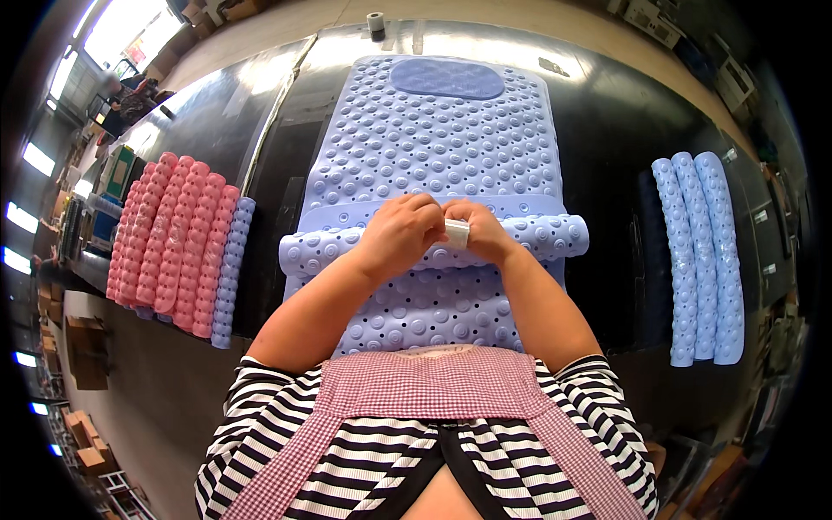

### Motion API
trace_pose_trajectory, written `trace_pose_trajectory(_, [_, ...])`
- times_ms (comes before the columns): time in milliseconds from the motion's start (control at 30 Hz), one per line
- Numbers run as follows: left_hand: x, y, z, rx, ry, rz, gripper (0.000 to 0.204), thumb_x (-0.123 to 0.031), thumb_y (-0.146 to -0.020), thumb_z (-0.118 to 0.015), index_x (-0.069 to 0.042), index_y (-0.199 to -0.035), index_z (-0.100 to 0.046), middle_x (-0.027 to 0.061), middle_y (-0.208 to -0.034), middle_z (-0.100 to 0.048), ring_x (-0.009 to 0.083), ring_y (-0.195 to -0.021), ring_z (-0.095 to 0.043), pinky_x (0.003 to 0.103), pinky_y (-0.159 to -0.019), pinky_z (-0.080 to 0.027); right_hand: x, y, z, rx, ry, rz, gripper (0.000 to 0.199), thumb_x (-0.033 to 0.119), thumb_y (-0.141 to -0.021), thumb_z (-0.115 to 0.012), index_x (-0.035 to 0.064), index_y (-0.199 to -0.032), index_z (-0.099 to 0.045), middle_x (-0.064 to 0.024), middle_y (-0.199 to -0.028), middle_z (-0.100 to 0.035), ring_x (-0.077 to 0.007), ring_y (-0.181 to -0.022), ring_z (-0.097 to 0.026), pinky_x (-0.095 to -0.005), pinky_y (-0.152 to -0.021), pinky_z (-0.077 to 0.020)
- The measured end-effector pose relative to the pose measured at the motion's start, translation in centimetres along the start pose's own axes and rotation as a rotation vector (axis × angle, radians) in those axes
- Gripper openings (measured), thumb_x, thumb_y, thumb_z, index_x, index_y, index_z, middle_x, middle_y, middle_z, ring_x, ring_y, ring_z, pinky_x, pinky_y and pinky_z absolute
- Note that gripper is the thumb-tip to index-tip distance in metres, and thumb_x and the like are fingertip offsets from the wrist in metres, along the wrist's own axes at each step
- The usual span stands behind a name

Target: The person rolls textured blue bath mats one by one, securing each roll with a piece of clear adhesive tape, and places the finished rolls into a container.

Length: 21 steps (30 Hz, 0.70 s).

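A blue bath mat with round suction cups, rolled into a tube (537,238), lies crosswise on flat mats of the same kind (433,147). Above the tube's middle my two hands meet. My right hand (479,230) is closed around a small white roll of tape (457,233). Against the roll's left side, my left hand (403,230) has its fingers bent and pinched together. Whatever is between those fingertips is too small to make out.
Several rolled pink mats (178,234) and a blue one (232,273) lie on the dark table (607,113) at left. Three blue rolled mats (698,260) sit at right. A white roll (375,22) stands on the far edge. Someone (134,95) is at far left.
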State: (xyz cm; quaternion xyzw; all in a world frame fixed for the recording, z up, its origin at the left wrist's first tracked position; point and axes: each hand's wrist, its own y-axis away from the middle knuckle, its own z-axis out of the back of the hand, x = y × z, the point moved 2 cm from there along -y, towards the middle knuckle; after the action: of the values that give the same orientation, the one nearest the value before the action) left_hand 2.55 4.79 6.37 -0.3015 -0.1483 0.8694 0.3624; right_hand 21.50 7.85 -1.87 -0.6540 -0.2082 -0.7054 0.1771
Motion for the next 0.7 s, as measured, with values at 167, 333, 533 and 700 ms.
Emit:
trace_pose_trajectory(167, [2.3,-1.6,0.2,0.190,0.220,0.446,0.012,-0.010,-0.087,-0.077,-0.005,-0.093,-0.068,0.0082,-0.086,-0.070,0.0225,-0.081,-0.068,0.034,-0.075,-0.052,-0.5,0.3,-1.2,-0.085,0.395,0.156,0.070,0.036,-0.074,-0.085,0.0102,-0.134,-0.058,-0.0151,-0.135,-0.063,-0.0322,-0.134,-0.053,-0.0548,-0.121,-0.0195])
trace_pose_trajectory(333, [8.6,-0.5,-4.7,0.220,0.483,0.689,0.028,-0.008,-0.087,-0.077,-0.006,-0.112,-0.065,0.0067,-0.087,-0.072,0.0147,-0.081,-0.067,0.031,-0.073,-0.051,-0.3,5.9,-4.5,-0.259,0.643,0.503,0.139,0.056,-0.070,-0.085,0.0073,-0.165,0.004,-0.0237,-0.160,-0.038,-0.0393,-0.149,-0.037,-0.0585,-0.124,-0.0073])
trace_pose_trajectory(533, [8.6,1.1,-8.7,0.373,0.243,0.659,0.037,-0.017,-0.082,-0.080,-0.009,-0.115,-0.067,0.0086,-0.093,-0.075,0.0260,-0.087,-0.071,0.040,-0.079,-0.053,-0.9,9.6,-6.0,-0.298,0.577,0.539,0.133,0.051,-0.071,-0.086,0.0018,-0.164,-0.003,-0.0233,-0.152,-0.048,-0.0379,-0.144,-0.044,-0.0543,-0.123,-0.0197])
trace_pose_trajectory(700, [8.7,1.5,-9.2,0.566,0.126,0.641,0.040,-0.021,-0.077,-0.084,-0.011,-0.112,-0.069,0.0101,-0.097,-0.073,0.0279,-0.094,-0.070,0.042,-0.082,-0.054,-0.8,9.7,-6.3,-0.343,0.627,0.578,0.128,0.048,-0.070,-0.087,-0.0009,-0.163,-0.013,-0.0166,-0.135,-0.063,-0.0347,-0.129,-0.057,-0.0494,-0.113,-0.0343])
